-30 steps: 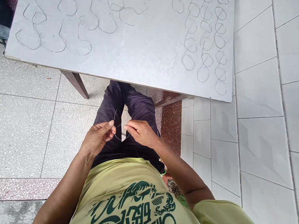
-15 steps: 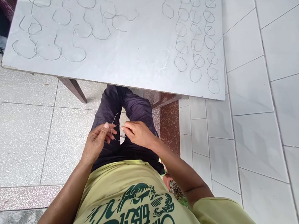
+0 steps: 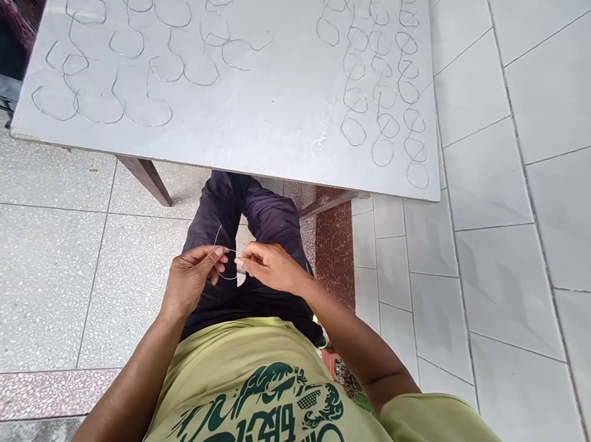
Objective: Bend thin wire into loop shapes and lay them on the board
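Note:
Above my lap, my left hand (image 3: 194, 270) pinches a thin silvery wire (image 3: 225, 278) between thumb and forefinger. The wire curves into a loop between my hands, and a free end sticks up past the left fingers. My right hand (image 3: 268, 265) is closed with its fingertips pressed on the other side of the loop. Its fingertips partly hide the wire there. Both hands are in front of the table edge, below the white tabletop (image 3: 270, 136).
Several S-shaped bent wires (image 3: 154, 125) lie on the tabletop's left part. Rows of closed wire rings (image 3: 382, 152) lie along its right side. A wooden table leg (image 3: 147, 180) stands below at left. White tiles (image 3: 498, 255) are on the right.
Both hands have shifted slightly, and the wire loop between them looks rounder and more closed. The left thumb has come down closer over the wire. The view has tilted a little.

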`<move>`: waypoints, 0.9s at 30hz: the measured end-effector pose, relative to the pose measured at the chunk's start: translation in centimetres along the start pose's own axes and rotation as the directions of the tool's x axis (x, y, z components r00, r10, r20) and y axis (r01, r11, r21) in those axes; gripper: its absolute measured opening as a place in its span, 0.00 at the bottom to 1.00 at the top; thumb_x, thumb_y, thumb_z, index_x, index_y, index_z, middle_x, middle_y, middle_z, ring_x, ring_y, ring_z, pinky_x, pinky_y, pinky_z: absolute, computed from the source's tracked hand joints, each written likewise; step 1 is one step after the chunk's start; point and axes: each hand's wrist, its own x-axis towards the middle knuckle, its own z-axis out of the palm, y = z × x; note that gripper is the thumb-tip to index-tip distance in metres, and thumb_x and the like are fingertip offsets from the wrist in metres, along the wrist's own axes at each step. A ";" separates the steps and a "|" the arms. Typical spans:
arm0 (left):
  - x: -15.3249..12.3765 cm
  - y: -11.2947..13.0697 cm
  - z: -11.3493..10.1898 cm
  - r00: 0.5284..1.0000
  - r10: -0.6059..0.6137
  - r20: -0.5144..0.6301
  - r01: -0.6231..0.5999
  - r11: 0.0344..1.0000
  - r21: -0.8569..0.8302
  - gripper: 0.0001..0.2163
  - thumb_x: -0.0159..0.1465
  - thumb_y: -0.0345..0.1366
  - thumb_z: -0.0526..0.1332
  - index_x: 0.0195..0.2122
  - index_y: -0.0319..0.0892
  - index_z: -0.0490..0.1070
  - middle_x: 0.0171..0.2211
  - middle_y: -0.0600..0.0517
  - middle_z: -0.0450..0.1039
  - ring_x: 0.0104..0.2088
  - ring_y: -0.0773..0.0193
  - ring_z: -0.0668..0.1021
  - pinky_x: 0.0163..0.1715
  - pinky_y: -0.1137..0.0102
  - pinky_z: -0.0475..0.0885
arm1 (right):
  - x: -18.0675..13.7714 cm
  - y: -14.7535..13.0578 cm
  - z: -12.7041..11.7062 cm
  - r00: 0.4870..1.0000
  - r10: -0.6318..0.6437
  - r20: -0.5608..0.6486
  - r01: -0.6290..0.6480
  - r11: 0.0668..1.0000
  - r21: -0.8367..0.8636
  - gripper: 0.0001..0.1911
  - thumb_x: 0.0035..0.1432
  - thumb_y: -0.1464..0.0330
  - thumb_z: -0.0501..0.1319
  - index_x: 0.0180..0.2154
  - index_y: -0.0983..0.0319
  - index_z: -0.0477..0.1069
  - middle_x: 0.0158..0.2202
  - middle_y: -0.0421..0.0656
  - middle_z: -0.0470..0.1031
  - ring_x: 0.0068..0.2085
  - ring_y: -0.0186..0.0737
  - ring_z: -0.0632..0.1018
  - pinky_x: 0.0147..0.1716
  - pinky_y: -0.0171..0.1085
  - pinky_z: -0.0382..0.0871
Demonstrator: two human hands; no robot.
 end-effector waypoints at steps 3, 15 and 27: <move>0.0 0.1 0.1 1.000 -0.004 -0.029 0.003 1.000 -0.022 0.15 0.59 0.45 0.74 0.39 0.38 0.84 0.34 0.46 0.81 0.29 0.65 0.77 0.22 0.73 0.71 | -0.4 0.3 0.4 0.998 0.059 0.037 -0.063 0.989 0.134 0.17 0.72 0.58 0.57 0.34 0.61 0.71 0.26 0.36 0.73 0.27 0.31 0.72 0.30 0.31 0.62; 0.1 0.3 0.4 0.997 -0.062 0.040 0.067 0.990 -0.126 0.17 0.60 0.47 0.73 0.38 0.36 0.84 0.33 0.45 0.81 0.29 0.64 0.79 0.24 0.71 0.75 | -0.1 0.7 1.5 0.987 -0.071 -0.144 0.089 0.989 0.119 0.17 0.71 0.68 0.55 0.56 0.57 0.75 0.33 0.39 0.79 0.30 0.33 0.78 0.36 0.33 0.73; 0.0 0.9 0.2 0.975 -0.138 0.177 0.110 0.982 0.155 0.19 0.62 0.52 0.70 0.38 0.38 0.84 0.32 0.46 0.83 0.24 0.63 0.80 0.25 0.68 0.80 | -1.5 1.1 1.9 0.963 -0.231 -0.140 0.223 0.972 -0.070 0.18 0.70 0.74 0.54 0.52 0.61 0.79 0.36 0.42 0.83 0.32 0.33 0.80 0.37 0.32 0.71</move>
